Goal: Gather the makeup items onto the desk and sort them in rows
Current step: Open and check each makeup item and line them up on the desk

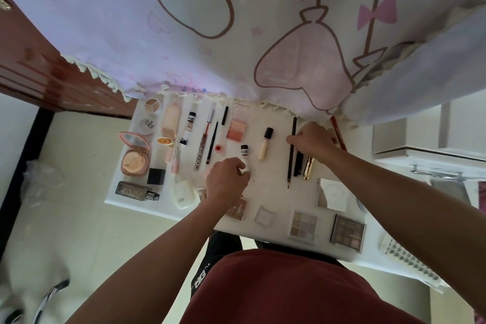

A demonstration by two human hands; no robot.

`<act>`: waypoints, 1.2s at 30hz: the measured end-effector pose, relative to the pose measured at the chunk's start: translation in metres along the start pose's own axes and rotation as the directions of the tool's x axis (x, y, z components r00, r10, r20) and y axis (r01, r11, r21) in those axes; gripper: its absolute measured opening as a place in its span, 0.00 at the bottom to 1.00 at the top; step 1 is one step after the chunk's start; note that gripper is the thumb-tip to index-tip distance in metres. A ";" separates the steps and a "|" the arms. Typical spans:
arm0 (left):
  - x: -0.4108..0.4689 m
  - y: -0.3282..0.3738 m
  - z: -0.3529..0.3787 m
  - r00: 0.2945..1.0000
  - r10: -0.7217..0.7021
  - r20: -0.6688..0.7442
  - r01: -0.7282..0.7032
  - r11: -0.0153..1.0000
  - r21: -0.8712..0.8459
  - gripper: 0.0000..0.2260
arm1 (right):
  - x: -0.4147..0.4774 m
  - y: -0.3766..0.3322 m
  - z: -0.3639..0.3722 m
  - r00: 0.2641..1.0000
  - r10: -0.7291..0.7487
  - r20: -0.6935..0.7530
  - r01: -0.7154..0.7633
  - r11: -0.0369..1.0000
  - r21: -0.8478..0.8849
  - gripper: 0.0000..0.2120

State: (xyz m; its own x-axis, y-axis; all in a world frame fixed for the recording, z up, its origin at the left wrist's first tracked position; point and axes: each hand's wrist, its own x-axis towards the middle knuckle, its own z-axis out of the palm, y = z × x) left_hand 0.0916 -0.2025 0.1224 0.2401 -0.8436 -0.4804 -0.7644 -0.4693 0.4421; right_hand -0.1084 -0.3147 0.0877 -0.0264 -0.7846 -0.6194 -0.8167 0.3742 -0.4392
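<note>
White tube [244, 153], centre frame, runs up-frame from your left grip [227, 179], clamped on its base; your right grip [311, 139] pinches the parallel black pencil [290, 163].

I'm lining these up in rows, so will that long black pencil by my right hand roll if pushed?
Probably: the pencil looks thin and round, lying flat on the smooth desk, so a sideways push may roll it. It seems stiff and light.
</note>
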 end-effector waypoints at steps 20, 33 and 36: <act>0.012 0.017 -0.065 0.970 0.050 0.238 0.145 0.668 -0.730 0.06 | -0.082 0.026 -0.049 0.889 -0.045 0.455 -0.398 0.413 0.819 0.04; 0.016 0.026 -0.079 0.951 0.081 0.297 0.205 0.554 -0.807 0.05 | -0.083 0.020 -0.056 0.869 -0.250 0.427 0.054 0.906 0.420 0.06; 0.017 0.024 -0.080 0.943 0.064 0.325 0.257 0.479 -0.839 0.08 | -0.082 0.018 -0.053 0.863 -0.283 0.419 0.086 0.899 0.430 0.06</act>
State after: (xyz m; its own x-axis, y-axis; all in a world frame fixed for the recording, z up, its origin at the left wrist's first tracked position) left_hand 0.1252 -0.2496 0.1856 -0.0170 -0.7408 -0.6715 0.1974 -0.6608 0.7241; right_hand -0.1510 -0.2702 0.1648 0.4493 -0.5761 -0.6828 -0.4887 0.4813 -0.7277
